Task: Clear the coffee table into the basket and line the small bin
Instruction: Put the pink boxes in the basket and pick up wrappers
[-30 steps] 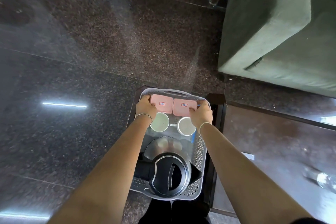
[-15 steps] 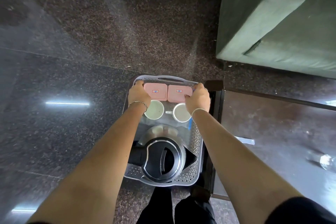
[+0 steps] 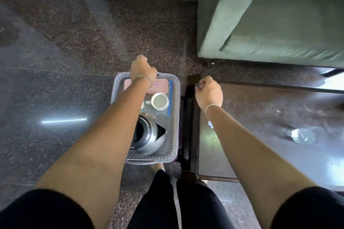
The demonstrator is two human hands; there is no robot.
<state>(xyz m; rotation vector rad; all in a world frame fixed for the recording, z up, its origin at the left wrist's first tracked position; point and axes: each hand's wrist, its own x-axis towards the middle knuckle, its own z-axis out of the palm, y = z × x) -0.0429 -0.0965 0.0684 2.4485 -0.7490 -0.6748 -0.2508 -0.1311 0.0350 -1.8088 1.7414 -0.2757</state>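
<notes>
A pale perforated basket (image 3: 175, 132) stands on the dark floor beside the coffee table (image 3: 260, 135). In it lie a steel kettle with a black lid (image 3: 149, 135), a white cup (image 3: 159, 100), a second cup mostly hidden by my left arm, pink containers (image 3: 160, 87) and a blue strip (image 3: 169, 98). My left hand (image 3: 142, 68) hovers over the basket's far rim, fingers curled, holding nothing. My right hand (image 3: 209, 93) is a loose fist above the table's near corner, also holding nothing.
A green sofa (image 3: 270, 24) fills the upper right. A clear glass object (image 3: 302, 135) and a small white scrap (image 3: 210, 123) lie on the glossy table top. My legs in black stand just behind the basket. A wooden cabinet base runs along the far wall.
Both hands have let go of the pink containers and lifted away. My right hand moved right over the table corner; my left hand rose past the basket's far rim. The view has pulled back.
</notes>
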